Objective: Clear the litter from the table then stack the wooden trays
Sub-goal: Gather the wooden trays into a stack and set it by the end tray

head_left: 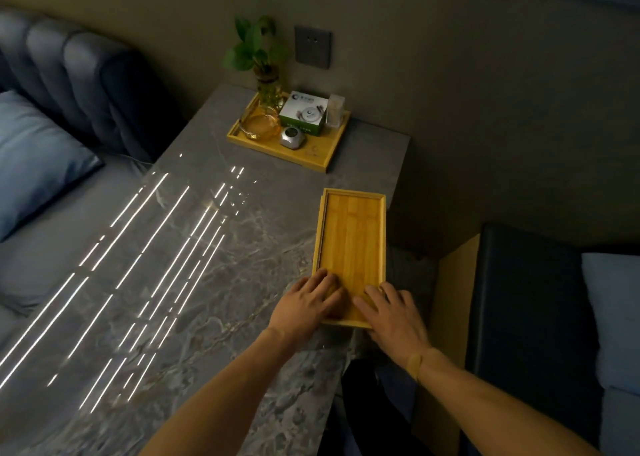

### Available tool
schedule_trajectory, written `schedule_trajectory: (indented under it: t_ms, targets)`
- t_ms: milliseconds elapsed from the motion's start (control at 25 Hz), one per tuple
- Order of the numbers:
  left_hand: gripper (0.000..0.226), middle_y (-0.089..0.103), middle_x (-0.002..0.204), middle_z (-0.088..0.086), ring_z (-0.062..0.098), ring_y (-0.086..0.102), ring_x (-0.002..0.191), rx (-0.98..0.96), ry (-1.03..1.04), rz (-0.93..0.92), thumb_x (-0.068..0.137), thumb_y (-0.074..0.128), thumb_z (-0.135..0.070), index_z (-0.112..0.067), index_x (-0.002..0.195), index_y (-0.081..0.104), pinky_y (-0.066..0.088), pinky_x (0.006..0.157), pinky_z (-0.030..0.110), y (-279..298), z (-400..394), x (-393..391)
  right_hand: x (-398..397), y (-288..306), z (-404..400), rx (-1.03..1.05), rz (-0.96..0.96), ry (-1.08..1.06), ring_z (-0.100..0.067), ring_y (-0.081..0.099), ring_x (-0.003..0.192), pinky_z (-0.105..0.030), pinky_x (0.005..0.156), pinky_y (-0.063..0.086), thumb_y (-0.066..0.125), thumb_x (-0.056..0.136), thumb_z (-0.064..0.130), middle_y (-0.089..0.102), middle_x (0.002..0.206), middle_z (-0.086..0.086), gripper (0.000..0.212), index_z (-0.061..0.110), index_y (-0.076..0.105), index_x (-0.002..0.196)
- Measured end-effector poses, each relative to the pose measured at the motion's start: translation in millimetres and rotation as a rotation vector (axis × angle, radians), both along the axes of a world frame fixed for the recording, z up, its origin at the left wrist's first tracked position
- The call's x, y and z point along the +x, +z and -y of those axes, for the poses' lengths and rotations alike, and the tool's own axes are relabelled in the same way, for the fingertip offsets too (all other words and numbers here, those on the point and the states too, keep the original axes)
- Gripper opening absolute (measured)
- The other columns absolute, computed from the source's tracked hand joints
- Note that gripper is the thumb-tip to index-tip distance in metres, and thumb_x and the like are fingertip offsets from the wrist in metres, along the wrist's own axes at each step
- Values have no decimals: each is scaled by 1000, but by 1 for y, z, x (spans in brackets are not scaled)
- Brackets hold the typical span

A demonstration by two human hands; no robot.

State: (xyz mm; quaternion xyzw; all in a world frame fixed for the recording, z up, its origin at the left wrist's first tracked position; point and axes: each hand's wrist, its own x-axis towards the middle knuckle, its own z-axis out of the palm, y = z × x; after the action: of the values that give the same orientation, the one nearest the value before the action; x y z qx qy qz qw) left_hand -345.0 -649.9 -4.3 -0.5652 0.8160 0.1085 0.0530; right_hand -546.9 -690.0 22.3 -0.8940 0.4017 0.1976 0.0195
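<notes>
Here, label by label:
Worktop: (214, 247) grey stone with pale marbled veins, polished enough to carry thin bright streaks of reflected light.
Stacked trays: (353, 244) long, shallow bamboo rectangles with narrow raised rims; a second rim edge peeks out along the left and far sides beneath the top one. They lie by the worktop's right edge, running straight away from the fingers.
Left hand: (308, 303) palm down, fingers (323, 277) spread and flat on the near left corner of the top tray, gripping nothing.
Right hand: (394, 313) also flat, fingers loosely splayed over the near right corner and its rim; a tan band sits at the wrist.
Far tray: (311, 150) a wider bamboo tray well beyond the fingertips, near the wall.
On it: a glass vase of leafy plant (256, 47), an amber glass dish (259, 124), a white and green box (304, 112), a small rounded silver gadget (292, 137).
Left of the hands: a padded blue headboard (79, 74) and pillow (34, 157).
</notes>
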Motion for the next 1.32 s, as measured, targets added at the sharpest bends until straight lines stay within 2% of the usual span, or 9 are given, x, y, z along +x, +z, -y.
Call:
schedule_trajectory:
  t_ms: [80, 240, 360, 440, 600, 720, 1120, 1320]
  targets:
    - [65, 40, 151, 9, 33, 33, 142, -14, -7, -5, 82, 63, -25, -22, 141, 36, 43, 107, 43, 3, 15, 2, 1, -1, 15, 22, 8, 7, -31, 61, 105, -43, 73, 52, 82, 65, 33, 64, 120, -4, 61, 31, 61, 121]
    - [67, 56, 139, 4, 28, 52, 130, -39, -30, 3, 71, 75, -30, -26, 132, 50, 54, 92, 35, 6, 49, 6, 3, -2, 50, 8, 53, 28, -31, 64, 98, -44, 67, 53, 85, 58, 36, 67, 114, -4, 58, 31, 66, 113]
    - [67, 57, 138, 3, 26, 53, 129, -34, -35, 24, 69, 76, -31, -26, 131, 52, 54, 92, 35, 7, 79, 7, 3, -1, 82, 9, 54, 36, -30, 66, 97, -45, 68, 55, 88, 52, 40, 69, 112, -3, 61, 32, 69, 109]
    - [69, 53, 141, 3, 26, 49, 133, -27, -8, 57, 70, 76, -31, -26, 133, 48, 52, 96, 36, 10, 100, 9, 5, -1, 104, 11, 64, 47, -29, 65, 99, -45, 70, 55, 88, 51, 42, 68, 114, -2, 65, 32, 68, 111]
    - [71, 30, 155, 7, 29, 25, 146, 26, 17, 67, 82, 65, -25, -26, 142, 27, 37, 109, 44, 7, 137, 13, 10, 2, 140, 14, 85, 55, -28, 65, 98, -44, 69, 55, 88, 49, 45, 68, 115, -2, 68, 33, 67, 113]
    - [80, 22, 158, 6, 29, 16, 148, 50, 32, 103, 81, 68, -22, -27, 143, 18, 31, 113, 46, 6, 162, 17, 13, 1, 163, 7, 102, 71, -27, 64, 97, -42, 72, 54, 88, 49, 47, 67, 114, -2, 70, 32, 66, 114]
    - [84, 15, 160, 4, 28, 8, 149, 52, 20, 159, 83, 65, -16, -31, 145, 11, 25, 117, 49, 1, 226, 36, 26, -12, 225, -52, 164, 93, -30, 60, 96, -45, 72, 53, 85, 48, 55, 64, 111, -3, 76, 31, 63, 117]
    - [88, 12, 161, 3, 28, 5, 150, 41, 15, 207, 82, 65, -17, -29, 146, 6, 20, 119, 49, 2, 259, 41, 36, -13, 255, -96, 216, 83, -29, 59, 96, -45, 73, 51, 86, 50, 51, 62, 111, -3, 75, 29, 61, 117]
